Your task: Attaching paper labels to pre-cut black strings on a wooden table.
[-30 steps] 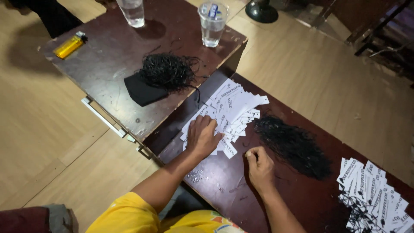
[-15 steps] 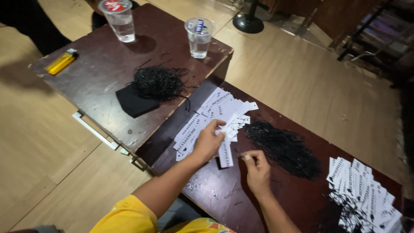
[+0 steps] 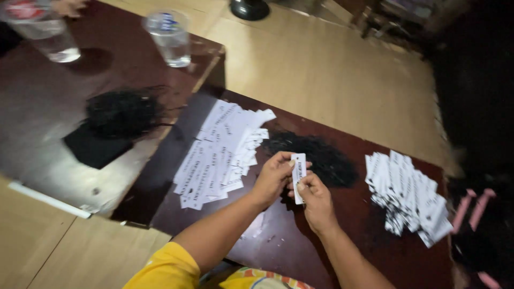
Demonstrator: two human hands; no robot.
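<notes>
At the far left, a clear plastic cup of water [image 3: 47,33] is seen at the top edge of the dark brown wooden bench [image 3: 32,115], and a second clear plastic cup [image 3: 169,37] is set further right near the bench's corner. Below them, a tangled heap of thin black strings [image 3: 124,111] is piled partly on a flat black square pad [image 3: 95,146].

Moving right, a second, lower, dark reddish-brown bench [image 3: 278,243] is butted against the first. A fanned spread of small white printed paper tags [image 3: 220,152] is laid across its left part.

Now the middle: the left hand [image 3: 272,178] is closed, thumb and fingers pinched on the upper part of a single narrow white paper tag [image 3: 298,170], which is held upright just above the bench. The right hand [image 3: 316,199] is closed on the same tag from below, fingertips pressed to its lower edge. Both hands are brought close together, touching around the tag. A yellow sleeve [image 3: 168,267] is visible at the bottom edge.

Just behind the hands, a loose black mound of strings [image 3: 321,155] is spread on the bench. Further right, a second pile of white paper tags [image 3: 409,195] is stacked unevenly, well apart from the hands. At the far right, pink strips [image 3: 471,208] are dimly made out in shadow.
</notes>
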